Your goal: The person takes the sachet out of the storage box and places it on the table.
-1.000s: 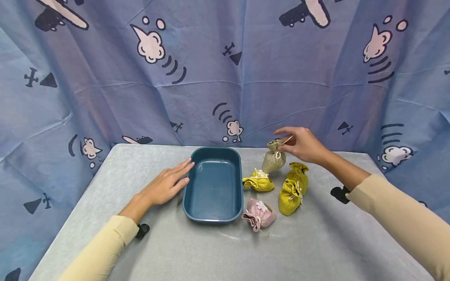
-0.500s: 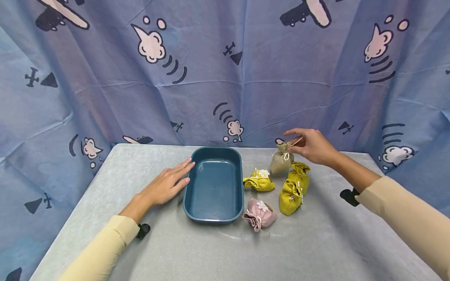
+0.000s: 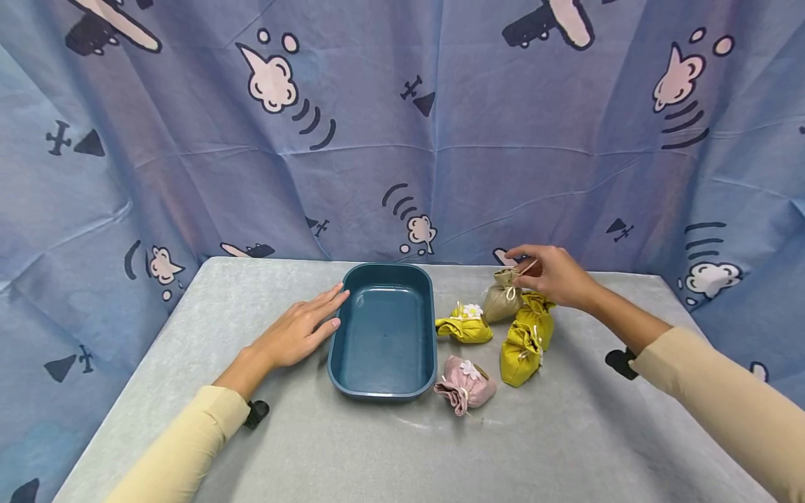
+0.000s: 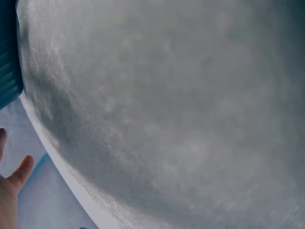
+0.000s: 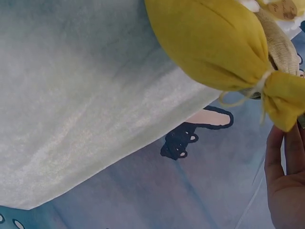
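Note:
My right hand point(image 3: 553, 276) pinches the neck of a beige drawstring pouch point(image 3: 502, 302) near the table's back edge. That pouch stands upright behind two yellow pouches, the rear yellow pouch point(image 3: 536, 318) and the front yellow pouch point(image 3: 520, 355). In the right wrist view a yellow pouch point(image 5: 214, 43) partly covers the beige pouch point(image 5: 277, 40). My left hand point(image 3: 295, 330) lies with extended fingers touching the left rim of a dark teal tray point(image 3: 333, 363). In the left wrist view only part of the left hand point(image 4: 12, 186) shows.
Right of the tray lies another yellow pouch point(image 3: 465, 328) with a white flower. In front of it is a pink pouch point(image 3: 467, 385), also with a flower. A grey-white cloth covers the table point(image 3: 352, 454), and a patterned blue curtain point(image 3: 352, 188) hangs behind.
My right hand has carried the beige pouch to the right, then lowered it beside the rear yellow pouch. The left hand and the tray have stayed in place.

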`<state>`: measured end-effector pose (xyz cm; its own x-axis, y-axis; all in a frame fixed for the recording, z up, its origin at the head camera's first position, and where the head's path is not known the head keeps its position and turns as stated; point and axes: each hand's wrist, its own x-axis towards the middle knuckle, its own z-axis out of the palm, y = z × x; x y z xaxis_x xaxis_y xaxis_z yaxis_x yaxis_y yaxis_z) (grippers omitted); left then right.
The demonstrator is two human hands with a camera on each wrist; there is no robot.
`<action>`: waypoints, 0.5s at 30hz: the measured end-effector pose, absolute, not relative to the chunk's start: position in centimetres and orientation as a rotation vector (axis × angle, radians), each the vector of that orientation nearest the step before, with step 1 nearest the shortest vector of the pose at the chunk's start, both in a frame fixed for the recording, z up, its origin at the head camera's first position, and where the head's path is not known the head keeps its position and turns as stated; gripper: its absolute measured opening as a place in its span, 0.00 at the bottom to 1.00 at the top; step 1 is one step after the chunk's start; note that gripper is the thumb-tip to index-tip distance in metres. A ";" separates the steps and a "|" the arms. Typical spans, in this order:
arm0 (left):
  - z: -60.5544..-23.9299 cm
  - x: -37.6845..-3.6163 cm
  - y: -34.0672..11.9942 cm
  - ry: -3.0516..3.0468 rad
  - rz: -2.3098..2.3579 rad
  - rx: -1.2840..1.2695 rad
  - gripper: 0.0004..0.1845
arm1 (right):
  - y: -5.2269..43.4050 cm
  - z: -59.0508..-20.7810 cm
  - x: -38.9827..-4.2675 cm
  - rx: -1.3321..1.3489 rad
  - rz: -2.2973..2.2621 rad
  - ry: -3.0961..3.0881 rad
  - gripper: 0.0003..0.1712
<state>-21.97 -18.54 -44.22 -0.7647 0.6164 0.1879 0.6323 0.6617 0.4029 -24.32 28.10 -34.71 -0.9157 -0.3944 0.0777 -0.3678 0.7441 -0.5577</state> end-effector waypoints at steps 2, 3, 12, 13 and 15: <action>-44.3 -22.0 -18.5 -2.828 -0.705 -1.068 0.30 | 28.1 -35.1 -24.2 -0.636 -0.907 2.889 0.26; -44.3 -22.0 -18.5 -2.826 -0.707 -1.069 0.30 | 28.1 -35.2 -24.2 -0.633 -0.904 2.888 0.26; -44.4 -22.2 -18.5 -2.847 -0.704 -1.062 0.30 | 28.1 -35.4 -23.6 -0.611 -0.898 2.873 0.27; -44.3 -22.2 -18.5 -2.850 -0.699 -1.061 0.30 | 28.1 -35.3 -23.6 -0.614 -0.905 2.866 0.27; -44.1 -22.2 -18.5 -2.853 -0.670 -1.063 0.30 | 28.3 -35.1 -23.5 -0.618 -0.918 2.846 0.27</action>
